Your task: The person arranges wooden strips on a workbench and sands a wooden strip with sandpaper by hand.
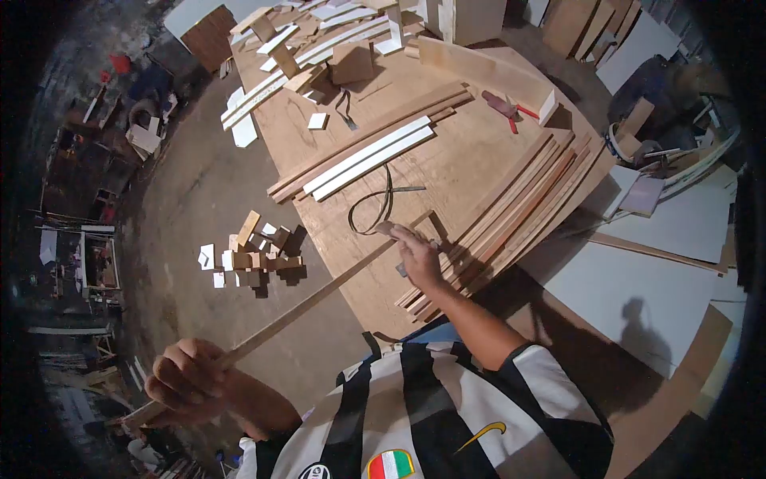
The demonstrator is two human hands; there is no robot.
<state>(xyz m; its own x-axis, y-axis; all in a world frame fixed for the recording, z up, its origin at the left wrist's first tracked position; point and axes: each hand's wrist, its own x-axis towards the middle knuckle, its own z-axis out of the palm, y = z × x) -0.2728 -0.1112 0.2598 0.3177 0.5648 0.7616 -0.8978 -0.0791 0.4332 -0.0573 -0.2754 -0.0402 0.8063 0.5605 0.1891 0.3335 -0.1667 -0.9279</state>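
A long, thin wooden strip point(307, 305) runs slantwise from the lower left up over the table. Near its lower end my left hand point(185, 377) is closed around it, out beyond the table edge. My right hand point(418, 254) is closed at the strip farther up, above the tabletop; its fingers partly hide the wood. A small grey piece point(402, 270) shows under my right hand, too little of it to name. Just past the right fingers lies a looped dark strap point(351, 219). Beside the right forearm, a bundle of wooden strips point(511, 211) lies along the table's near side.
White-faced strips point(371, 158) and brown strips cross the wooden table point(447, 168). Red-handled pliers point(511, 110) lie at the far right. Boards and offcuts point(351, 64) crowd the far end. Wood blocks point(259, 255) are piled on the floor to the left; white panels point(614, 279) lie right.
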